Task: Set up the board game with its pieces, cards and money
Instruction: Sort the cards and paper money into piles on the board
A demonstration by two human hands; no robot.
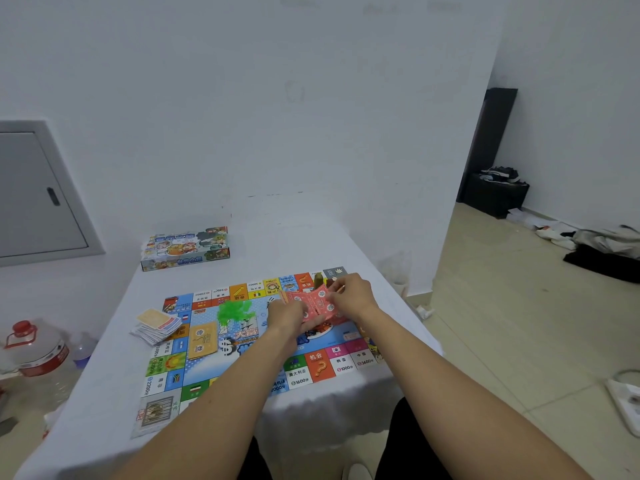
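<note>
A colourful game board point(173, 362) lies flat on the white table point(104, 403). Both my hands are over its right half. My left hand point(287, 315) holds a stack of red paper money point(313, 301) from below. My right hand point(349, 294) pinches the top edge of that stack. A pile of green plastic pieces point(233, 310) sits on the board's middle, and an orange card deck point(202, 341) lies below it. A loose heap of cards point(157, 325) rests at the board's left edge. Small pawns point(318, 279) stand near the far right corner.
The game box point(185, 249) sits at the table's far left by the wall. A large water jug with a red cap point(36, 348) stands on the floor left of the table. Clothes and a black bin lie on the tiled floor at right.
</note>
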